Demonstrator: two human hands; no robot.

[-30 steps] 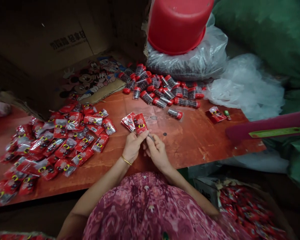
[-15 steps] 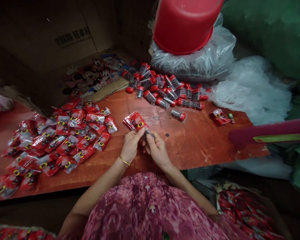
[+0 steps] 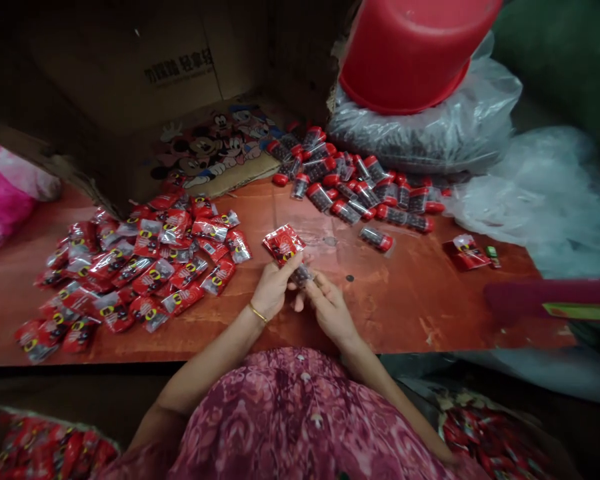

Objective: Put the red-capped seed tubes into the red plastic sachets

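Observation:
My left hand [image 3: 271,291], with a gold bangle at the wrist, is closed on red printed packets [image 3: 283,243] that stick out beyond its thumb. A small clear pack with dark contents [image 3: 302,275] shows between my two hands. My right hand [image 3: 333,312] is closed, its thumb and fingertips pinching the near right end of that clear pack. Fingers partly hide how the pack and the red packets lie together. Beyond my hands, a single dark-filled clear tube with a red end [image 3: 375,238] lies on the red-brown tabletop [image 3: 405,293].
Filled red packets [image 3: 155,277] are heaped at left. Red-capped tubes [image 3: 350,177] lie piled at the back, beside an open cardboard box [image 3: 250,177]. A red tub [image 3: 415,60] rests on a stuffed plastic bag [image 3: 430,143]. At right lie a torn red packet [image 3: 467,253] and plastic sheeting [image 3: 540,193].
The view has swung, so the table appears shifted right. My hands have parted slightly, and more of the dark-filled clear pack shows between them.

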